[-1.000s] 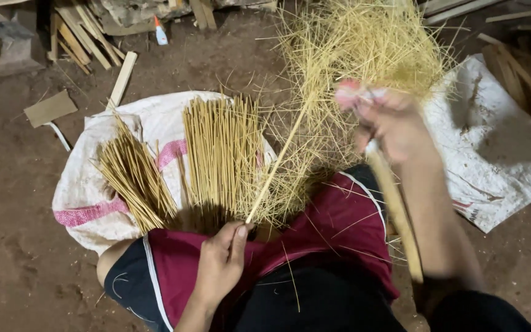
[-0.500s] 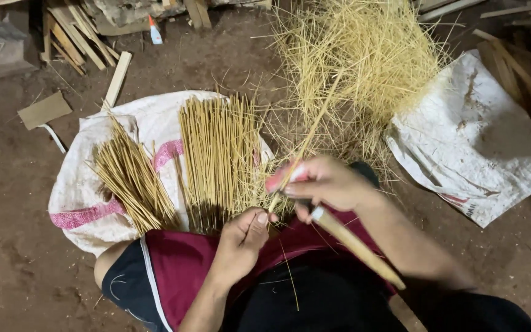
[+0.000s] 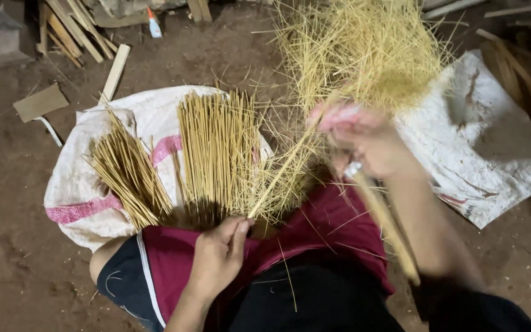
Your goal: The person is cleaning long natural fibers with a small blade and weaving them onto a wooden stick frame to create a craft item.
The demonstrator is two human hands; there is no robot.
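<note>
Nearest me, my left hand (image 3: 219,255) is low over my lap, wrist bent, thumb and fingers pinched shut on the near end of one thin bamboo strip (image 3: 278,178). That strip slants up and to the right from my fingertips toward my other hand. My right hand (image 3: 370,147) is raised a little farther out, forearm coming in from the lower right, and it's blurred, so I can't tell exactly how the fingers sit. It is closed round a knife with a long wooden handle (image 3: 385,230), the handle pointing back down along my forearm; the blade is hidden behind my fist. The red cloth (image 3: 327,224) covers my knees. Just beyond my left hand, two bundles of split sticks lie on a white sack (image 3: 72,178): the upright bundle (image 3: 216,154) in the middle, the fanned bundle (image 3: 127,172) to its left. Farther off, right of centre, a heap of fine shavings (image 3: 364,49) runs off the top edge. Wood offcuts (image 3: 72,31) lie far left.
</note>
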